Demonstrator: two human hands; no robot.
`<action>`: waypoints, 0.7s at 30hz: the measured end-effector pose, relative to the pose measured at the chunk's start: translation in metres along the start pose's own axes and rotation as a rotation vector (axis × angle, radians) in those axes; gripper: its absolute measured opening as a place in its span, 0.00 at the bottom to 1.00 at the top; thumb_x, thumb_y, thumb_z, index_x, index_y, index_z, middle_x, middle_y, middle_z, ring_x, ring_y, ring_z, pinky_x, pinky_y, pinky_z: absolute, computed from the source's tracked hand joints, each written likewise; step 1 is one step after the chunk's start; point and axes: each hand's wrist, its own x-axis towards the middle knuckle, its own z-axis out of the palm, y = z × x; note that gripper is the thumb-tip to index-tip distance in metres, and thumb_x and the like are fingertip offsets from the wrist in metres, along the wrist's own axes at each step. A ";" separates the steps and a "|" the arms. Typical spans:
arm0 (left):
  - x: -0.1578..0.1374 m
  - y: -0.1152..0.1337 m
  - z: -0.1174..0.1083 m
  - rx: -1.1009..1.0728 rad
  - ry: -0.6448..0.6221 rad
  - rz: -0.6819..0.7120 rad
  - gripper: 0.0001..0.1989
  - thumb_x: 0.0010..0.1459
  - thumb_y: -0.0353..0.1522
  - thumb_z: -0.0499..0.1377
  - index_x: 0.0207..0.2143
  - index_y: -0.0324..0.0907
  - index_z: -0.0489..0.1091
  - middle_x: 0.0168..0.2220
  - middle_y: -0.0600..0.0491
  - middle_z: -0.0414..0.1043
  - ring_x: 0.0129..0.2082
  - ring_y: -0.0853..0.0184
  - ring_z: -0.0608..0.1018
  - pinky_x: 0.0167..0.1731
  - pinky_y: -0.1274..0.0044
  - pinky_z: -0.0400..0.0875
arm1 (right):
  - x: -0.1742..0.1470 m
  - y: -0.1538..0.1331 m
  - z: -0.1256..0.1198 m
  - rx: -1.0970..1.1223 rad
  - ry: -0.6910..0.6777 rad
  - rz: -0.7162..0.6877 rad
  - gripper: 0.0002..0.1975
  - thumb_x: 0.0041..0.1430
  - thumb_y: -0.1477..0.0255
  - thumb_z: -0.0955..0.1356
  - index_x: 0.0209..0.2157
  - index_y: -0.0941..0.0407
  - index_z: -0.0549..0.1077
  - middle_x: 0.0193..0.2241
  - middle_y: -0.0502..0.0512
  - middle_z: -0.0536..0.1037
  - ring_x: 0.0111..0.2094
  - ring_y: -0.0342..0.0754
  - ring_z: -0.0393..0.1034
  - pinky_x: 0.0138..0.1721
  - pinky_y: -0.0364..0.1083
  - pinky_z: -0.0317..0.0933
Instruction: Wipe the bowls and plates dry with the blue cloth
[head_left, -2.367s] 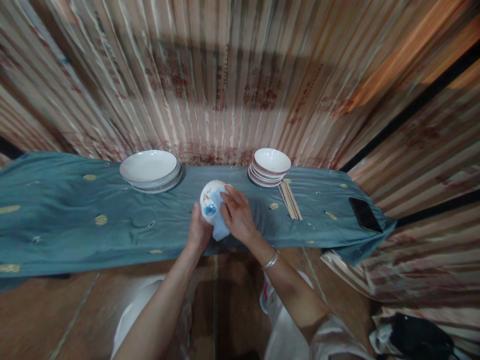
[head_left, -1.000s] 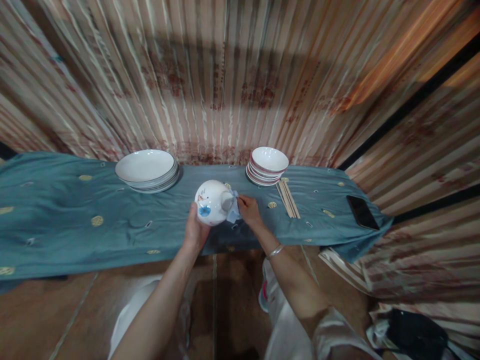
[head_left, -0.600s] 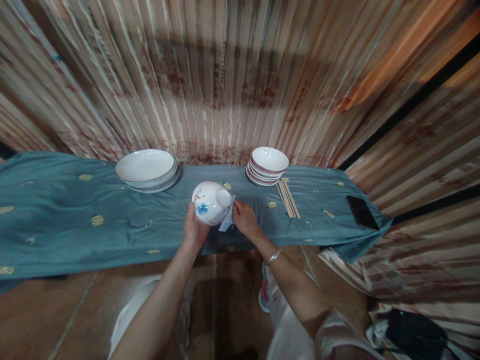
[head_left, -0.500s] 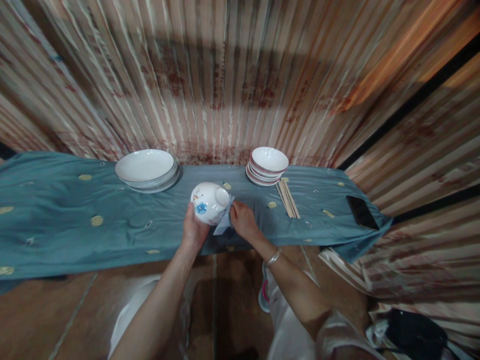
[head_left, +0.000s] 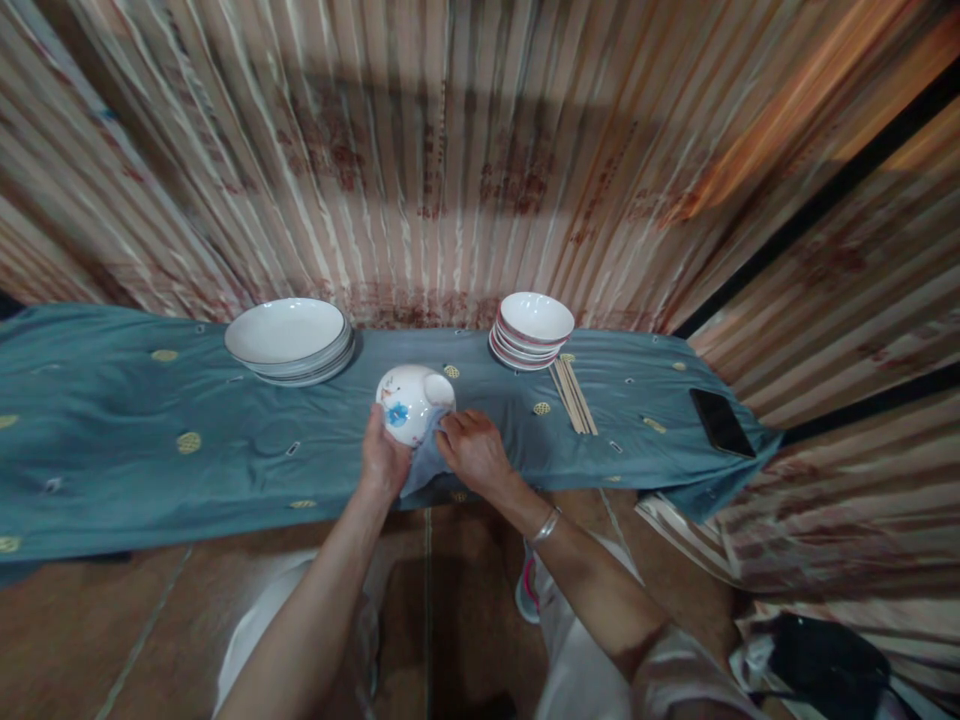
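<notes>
A white bowl (head_left: 411, 388) with a blue flower on its outside is tilted so that its foot ring faces up and to the right. My left hand (head_left: 384, 455) grips it by the lower left rim, above the near part of the table. Pinched in my right hand (head_left: 474, 450) is a light blue cloth (head_left: 426, 462), pressed against the bowl's lower right side. The cloth hangs down between both hands. The bowl's inside is hidden from view.
On the blue-green tablecloth (head_left: 247, 430) stand stacked plates (head_left: 289, 335) at the left and stacked bowls (head_left: 534, 325) at the right. Several chopsticks (head_left: 574, 397) lie beside the bowls. A phone (head_left: 721, 422) rests near the right end. A curtain (head_left: 465, 160) hangs behind.
My right hand has shifted slightly left with the cloth, over the bowl's side, and the cloth hangs lower. The bowl stays in my left hand at nearly the same tilt.
</notes>
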 end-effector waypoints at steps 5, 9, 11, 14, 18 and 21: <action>0.005 -0.002 -0.003 -0.030 -0.032 0.013 0.20 0.69 0.37 0.47 0.50 0.35 0.74 0.37 0.47 0.82 0.40 0.64 0.82 0.52 0.72 0.71 | -0.002 -0.012 0.002 0.040 0.099 -0.098 0.09 0.68 0.74 0.63 0.39 0.57 0.75 0.39 0.59 0.79 0.41 0.51 0.70 0.46 0.49 0.63; 0.006 -0.003 -0.007 -0.001 -0.066 -0.004 0.20 0.68 0.39 0.49 0.46 0.35 0.75 0.38 0.46 0.82 0.47 0.62 0.81 0.56 0.71 0.69 | -0.001 -0.020 0.007 0.073 0.157 -0.176 0.10 0.69 0.75 0.63 0.44 0.58 0.76 0.45 0.60 0.78 0.45 0.51 0.69 0.47 0.49 0.64; 0.005 -0.004 -0.008 0.032 -0.099 -0.029 0.21 0.66 0.41 0.52 0.43 0.35 0.76 0.38 0.45 0.82 0.50 0.60 0.80 0.57 0.70 0.68 | 0.000 -0.023 0.008 0.085 0.181 -0.212 0.10 0.69 0.74 0.63 0.46 0.58 0.75 0.46 0.60 0.78 0.47 0.51 0.68 0.49 0.49 0.64; 0.001 -0.005 -0.011 0.073 -0.145 -0.055 0.21 0.63 0.44 0.55 0.39 0.35 0.77 0.38 0.44 0.82 0.51 0.58 0.79 0.57 0.70 0.69 | 0.001 -0.024 0.010 0.097 0.216 -0.248 0.11 0.69 0.74 0.63 0.48 0.58 0.75 0.47 0.59 0.77 0.51 0.51 0.67 0.52 0.50 0.63; -0.002 -0.007 -0.014 0.108 -0.199 -0.083 0.21 0.59 0.46 0.59 0.38 0.35 0.76 0.41 0.43 0.81 0.53 0.57 0.78 0.58 0.69 0.69 | 0.003 -0.023 0.009 0.110 0.228 -0.263 0.13 0.69 0.74 0.63 0.52 0.58 0.73 0.50 0.60 0.76 0.54 0.51 0.65 0.54 0.51 0.62; -0.002 -0.007 -0.015 0.130 -0.244 -0.102 0.22 0.59 0.46 0.60 0.41 0.35 0.76 0.44 0.44 0.81 0.55 0.57 0.77 0.59 0.69 0.68 | 0.004 -0.020 0.005 0.124 0.216 -0.257 0.14 0.69 0.75 0.63 0.54 0.58 0.72 0.51 0.61 0.76 0.55 0.52 0.64 0.54 0.51 0.61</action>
